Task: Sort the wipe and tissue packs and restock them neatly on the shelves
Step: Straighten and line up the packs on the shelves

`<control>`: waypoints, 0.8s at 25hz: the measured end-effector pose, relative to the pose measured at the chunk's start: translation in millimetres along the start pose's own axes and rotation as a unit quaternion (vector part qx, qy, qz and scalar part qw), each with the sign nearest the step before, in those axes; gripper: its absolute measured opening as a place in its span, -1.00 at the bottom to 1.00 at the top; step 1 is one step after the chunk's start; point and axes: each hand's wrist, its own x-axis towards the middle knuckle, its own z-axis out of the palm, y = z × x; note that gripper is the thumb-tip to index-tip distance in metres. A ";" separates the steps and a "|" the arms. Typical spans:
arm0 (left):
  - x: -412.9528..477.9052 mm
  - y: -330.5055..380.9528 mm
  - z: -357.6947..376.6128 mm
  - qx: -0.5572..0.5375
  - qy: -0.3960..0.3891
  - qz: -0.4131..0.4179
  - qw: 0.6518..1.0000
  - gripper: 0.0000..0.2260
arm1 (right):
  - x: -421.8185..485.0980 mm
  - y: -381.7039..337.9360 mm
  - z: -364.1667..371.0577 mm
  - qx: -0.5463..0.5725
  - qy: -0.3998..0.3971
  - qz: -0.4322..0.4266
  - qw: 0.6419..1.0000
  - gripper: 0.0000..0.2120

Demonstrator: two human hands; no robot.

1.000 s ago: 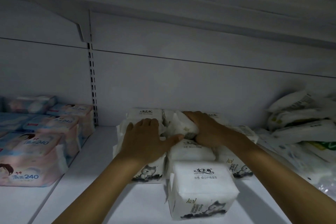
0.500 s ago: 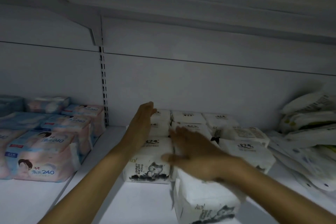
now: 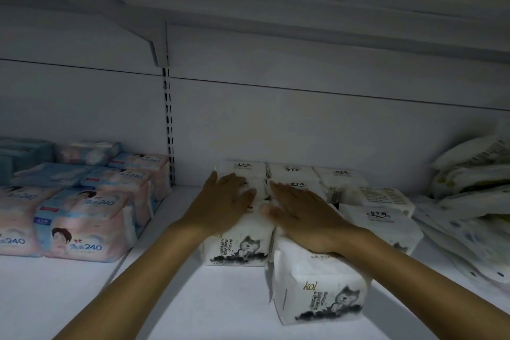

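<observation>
Several white tissue packs with a wolf drawing (image 3: 237, 247) stand in rows on the white shelf (image 3: 193, 298), reaching back to the rear wall. My left hand (image 3: 223, 201) lies flat with straight fingers on top of the left column of packs. My right hand (image 3: 300, 215) lies flat on the middle column, over the nearest pack (image 3: 320, 292), which sticks out in front of the others. Neither hand grips a pack. A further white pack (image 3: 383, 218) sits to the right, and one behind it (image 3: 383, 196) lies turned with its printed back up.
Pink and blue "240" tissue packs (image 3: 82, 226) fill the shelf bay on the left, past the slotted upright (image 3: 168, 130). A loose heap of flat wipe packs (image 3: 474, 201) lies at the right. The upper shelf (image 3: 276, 8) hangs close overhead.
My right hand let go of a pack at the back and came forward, now flat on the middle column. My left hand reached back along the left column, then settled flat on it.
</observation>
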 end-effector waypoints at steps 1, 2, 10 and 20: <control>-0.9 3.4 -2.2 0.025 0.001 -0.001 1.000 -0.40 | 3.3 1.7 -5.0 0.061 0.025 -0.005 0.998 -0.48; -2.4 7.3 -6.8 0.061 0.008 -0.010 0.998 -0.47 | 9.4 6.7 -11.8 0.105 0.056 -0.005 0.993 -0.58; 30.3 79.1 -6.5 0.021 0.046 0.031 0.998 -0.54 | 109.3 79.5 -29.9 -0.056 0.114 0.113 0.985 -0.80; 38.6 63.4 13.0 -0.197 0.137 0.001 0.971 -0.40 | 99.4 76.2 -26.2 0.050 0.357 0.035 0.932 -0.84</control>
